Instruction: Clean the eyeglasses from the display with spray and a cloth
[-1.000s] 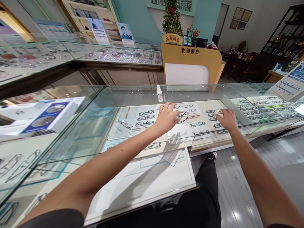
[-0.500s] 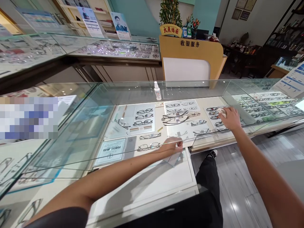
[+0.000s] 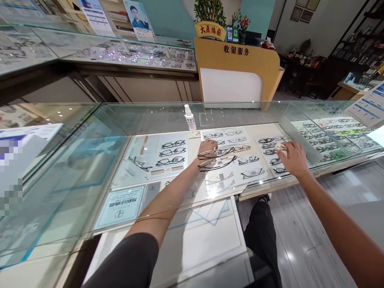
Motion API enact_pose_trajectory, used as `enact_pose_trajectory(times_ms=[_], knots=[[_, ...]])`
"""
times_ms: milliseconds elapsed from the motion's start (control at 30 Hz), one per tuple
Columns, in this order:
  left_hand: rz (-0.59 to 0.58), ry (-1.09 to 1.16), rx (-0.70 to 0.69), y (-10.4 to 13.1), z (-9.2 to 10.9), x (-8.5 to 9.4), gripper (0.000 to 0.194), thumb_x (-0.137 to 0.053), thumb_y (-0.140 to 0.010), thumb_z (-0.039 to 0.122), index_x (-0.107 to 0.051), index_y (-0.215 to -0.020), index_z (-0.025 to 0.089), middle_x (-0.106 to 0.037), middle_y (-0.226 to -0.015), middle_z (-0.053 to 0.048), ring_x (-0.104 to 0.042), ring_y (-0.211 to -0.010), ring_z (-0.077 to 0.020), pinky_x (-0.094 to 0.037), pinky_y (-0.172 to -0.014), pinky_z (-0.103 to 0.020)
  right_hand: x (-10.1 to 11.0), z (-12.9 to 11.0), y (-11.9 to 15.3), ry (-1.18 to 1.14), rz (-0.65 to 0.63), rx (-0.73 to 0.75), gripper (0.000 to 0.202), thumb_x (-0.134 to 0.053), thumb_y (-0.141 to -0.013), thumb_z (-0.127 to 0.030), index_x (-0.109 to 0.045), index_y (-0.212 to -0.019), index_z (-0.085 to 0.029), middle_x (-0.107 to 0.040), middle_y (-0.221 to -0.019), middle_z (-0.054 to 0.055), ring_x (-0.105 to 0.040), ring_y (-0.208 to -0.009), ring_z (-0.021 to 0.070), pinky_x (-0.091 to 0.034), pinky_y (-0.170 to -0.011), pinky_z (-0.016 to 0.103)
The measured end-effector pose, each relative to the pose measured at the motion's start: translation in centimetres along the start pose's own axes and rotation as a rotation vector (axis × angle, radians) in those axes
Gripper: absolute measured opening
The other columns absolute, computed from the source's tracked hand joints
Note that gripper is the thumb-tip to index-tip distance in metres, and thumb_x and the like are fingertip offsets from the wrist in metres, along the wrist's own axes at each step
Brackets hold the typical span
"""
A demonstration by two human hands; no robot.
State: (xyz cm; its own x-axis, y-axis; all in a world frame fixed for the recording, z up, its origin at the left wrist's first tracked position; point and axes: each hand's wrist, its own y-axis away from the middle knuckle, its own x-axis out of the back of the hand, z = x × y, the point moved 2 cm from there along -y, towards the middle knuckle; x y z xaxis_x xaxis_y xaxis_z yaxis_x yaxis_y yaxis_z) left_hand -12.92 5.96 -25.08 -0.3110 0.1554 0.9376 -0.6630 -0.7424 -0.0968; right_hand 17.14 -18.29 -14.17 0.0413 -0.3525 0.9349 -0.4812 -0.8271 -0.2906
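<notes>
My left hand point(image 3: 207, 147) reaches forward inside the glass display case, beneath its top, beside the rows of eyeglasses point(image 3: 248, 160). Its fingers bend downward and the tips are hidden, so what they touch cannot be made out. Two pairs of eyeglasses point(image 3: 218, 162) lie on the glass top point(image 3: 168, 116) and overlap my left wrist in the view. On the right, my right hand point(image 3: 294, 157) is closed on a small crumpled whitish cloth point(image 3: 281, 147), over a column of dark frames point(image 3: 267, 141). A white spray bottle point(image 3: 190, 118) stands upright on the glass top.
Below the case, a white drawer point(image 3: 210, 244) is pulled out near my legs. More eyeglasses point(image 3: 171, 152) and a light-blue certificate card point(image 3: 121, 204) lie at the left inside the case. A wooden cashier counter point(image 3: 240, 64) stands beyond. A printed sign point(image 3: 367, 106) is at right.
My left hand has moved forward from the case's near edge to the eyeglasses inside. My right hand stays nearly in place with the cloth. The view has shifted slightly.
</notes>
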Motion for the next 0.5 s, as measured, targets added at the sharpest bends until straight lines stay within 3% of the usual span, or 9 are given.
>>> enact_pose_trajectory(times_ms=[133,267,400,500], knots=[[-0.019,-0.109,0.008,-1.0,-0.1,-0.4,0.019,-0.072,-0.099,0.035,-0.073,-0.112,0.021,-0.069,-0.139,-0.012,-0.056,-0.139,-0.0348,-0.046,-0.116,-0.051,-0.3,0.4,0.2,0.000,0.023,0.016,0.047,-0.052,-0.096,-0.049,-0.073,-0.128,-0.021,-0.068,-0.137,0.019,-0.060,-0.124,0.0436,-0.051,-0.107,0.062],[-0.061,-0.172,0.005,-1.8,-0.2,-1.1,0.008,-0.071,-0.094,0.026,-0.072,-0.098,0.019,-0.076,-0.122,-0.013,-0.054,-0.133,-0.0374,-0.039,-0.113,-0.049,-0.5,0.6,0.3,0.000,0.042,0.041,0.047,-0.052,-0.096,-0.049,-0.073,-0.129,-0.022,-0.068,-0.136,0.019,-0.059,-0.123,0.0438,-0.051,-0.106,0.061],[-0.102,-0.227,0.010,-2.9,0.4,-1.8,0.024,-0.070,-0.102,0.033,-0.073,-0.118,0.014,-0.073,-0.129,-0.013,-0.064,-0.128,-0.0321,-0.051,-0.113,-0.053,-0.5,0.3,0.3,0.045,0.031,0.016,0.049,-0.053,-0.097,-0.048,-0.072,-0.133,-0.020,-0.067,-0.137,0.020,-0.059,-0.124,0.0432,-0.051,-0.105,0.059],[-0.108,-0.243,0.025,-3.1,1.3,-1.9,0.041,-0.071,-0.104,0.042,-0.067,-0.138,0.018,-0.068,-0.141,-0.012,-0.069,-0.123,-0.0277,-0.062,-0.104,-0.052,-0.3,0.0,0.3,0.065,0.020,0.011,0.050,-0.053,-0.097,-0.046,-0.072,-0.135,-0.020,-0.067,-0.139,0.020,-0.059,-0.126,0.0427,-0.052,-0.106,0.058]])
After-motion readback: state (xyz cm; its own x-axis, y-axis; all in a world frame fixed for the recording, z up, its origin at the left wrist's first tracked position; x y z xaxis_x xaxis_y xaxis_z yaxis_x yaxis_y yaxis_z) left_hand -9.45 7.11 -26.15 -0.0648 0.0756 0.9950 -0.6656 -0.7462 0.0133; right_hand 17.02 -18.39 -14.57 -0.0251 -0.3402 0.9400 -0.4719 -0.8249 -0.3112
